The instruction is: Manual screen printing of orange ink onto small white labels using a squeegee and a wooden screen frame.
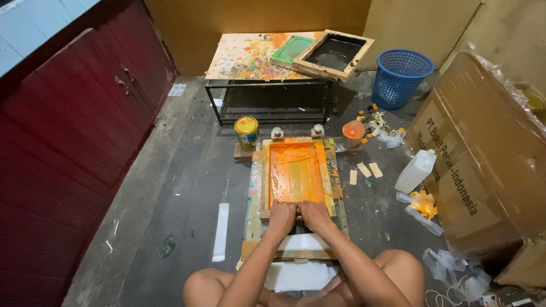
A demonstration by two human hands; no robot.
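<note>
A wooden printing screen frame (329, 170) lies flat on the floor in front of me, its mesh (296, 170) coated in orange ink. My left hand (282, 215) and my right hand (314, 214) sit side by side at the frame's near edge, fingers curled down over something there. What they grip is hidden under the fingers. White sheets (300, 243) lie under the near end of the frame, between my knees.
A yellow paint can (247, 132) and an orange tub (353, 132) stand beyond the frame. A paint-stained low table (250, 57) holds two more screen frames (333, 54). Blue basket (401, 77), white jug (416, 170) and a large cardboard box (489, 159) are at right; a dark red cabinet (74, 131) at left.
</note>
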